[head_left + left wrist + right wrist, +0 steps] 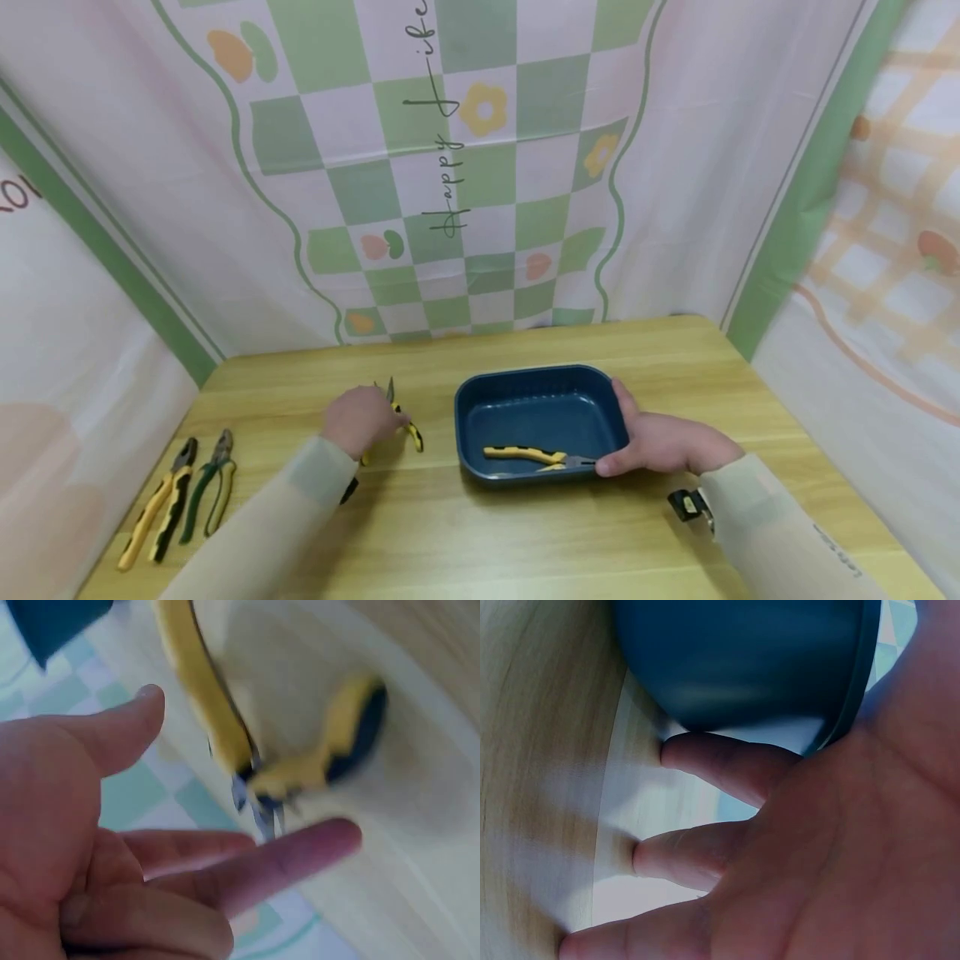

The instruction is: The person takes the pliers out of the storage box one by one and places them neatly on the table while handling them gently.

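Observation:
My left hand (363,418) is over small pliers (415,435) with yellow and black handles, partly hiding them. In the left wrist view, thumb and fingers stand apart, and the pliers (206,690) lie beyond them with handles spread. My right hand (667,442) rests against the right side of a dark blue box (540,483), its thumb at the front right corner. The right wrist view shows straight, spread fingers (694,851) reaching the tabletop, one beside the box wall (742,667). Inside the box lie long-nose pliers (525,452) with yellow and black handles, jaw tips near the thumb.
At the table's left side lie yellow-and-black pliers (157,500) and green-handled pliers (210,487), side by side. The wooden tabletop (480,542) meets a patterned curtain (420,192) at the back, and further curtains hang on both sides.

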`<state>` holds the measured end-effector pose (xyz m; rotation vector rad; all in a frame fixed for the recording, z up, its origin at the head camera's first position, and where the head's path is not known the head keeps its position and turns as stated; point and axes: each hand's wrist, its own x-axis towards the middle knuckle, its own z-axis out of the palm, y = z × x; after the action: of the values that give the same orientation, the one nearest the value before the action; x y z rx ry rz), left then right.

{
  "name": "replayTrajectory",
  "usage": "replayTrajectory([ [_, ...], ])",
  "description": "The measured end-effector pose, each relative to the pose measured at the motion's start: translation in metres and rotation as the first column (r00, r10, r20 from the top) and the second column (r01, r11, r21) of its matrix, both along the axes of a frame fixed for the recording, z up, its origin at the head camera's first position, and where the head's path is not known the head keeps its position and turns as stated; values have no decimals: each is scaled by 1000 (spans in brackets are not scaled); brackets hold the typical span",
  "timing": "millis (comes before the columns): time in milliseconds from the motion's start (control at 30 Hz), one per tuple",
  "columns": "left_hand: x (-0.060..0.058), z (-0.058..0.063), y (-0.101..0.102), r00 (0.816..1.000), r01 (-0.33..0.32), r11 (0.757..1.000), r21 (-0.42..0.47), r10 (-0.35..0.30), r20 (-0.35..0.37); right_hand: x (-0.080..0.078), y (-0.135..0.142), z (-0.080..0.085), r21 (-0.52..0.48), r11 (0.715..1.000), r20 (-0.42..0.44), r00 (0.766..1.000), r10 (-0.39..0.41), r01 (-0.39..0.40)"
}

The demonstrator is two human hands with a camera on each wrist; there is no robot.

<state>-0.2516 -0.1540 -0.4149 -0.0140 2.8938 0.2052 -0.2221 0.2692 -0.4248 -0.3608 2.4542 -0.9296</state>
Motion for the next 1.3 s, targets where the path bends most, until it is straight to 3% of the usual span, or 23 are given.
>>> replayTrajectory([
  [267, -4, -11, 21, 998, -35, 997, -65, 38, 42, 0, -3, 3, 15, 1000, -6, 1000, 2, -1],
  [467, 2, -8, 17, 997, 8, 997, -80, -2, 71, 0, -3, 3, 10, 1000, 0, 1000, -2, 2],
  [600, 12, -7, 11, 996, 14, 996, -87, -6, 89, 1, -3, 3, 15, 1000, -5, 1000, 0, 0],
  [800, 27, -6, -4, 990, -48, 994, -100, 60, 129, 1, -3, 3, 9, 1000, 1, 1000, 3, -3],
  [1067, 46, -4, -35, 996, -26, 997, -74, 33, 85, 1, -2, 3, 2, 1000, -4, 1000, 12, -12],
  [1300, 56, -1, -57, 991, -101, 993, -67, 106, 86, 2, -1, 2, 3, 1000, -13, 1000, 10, -10],
])
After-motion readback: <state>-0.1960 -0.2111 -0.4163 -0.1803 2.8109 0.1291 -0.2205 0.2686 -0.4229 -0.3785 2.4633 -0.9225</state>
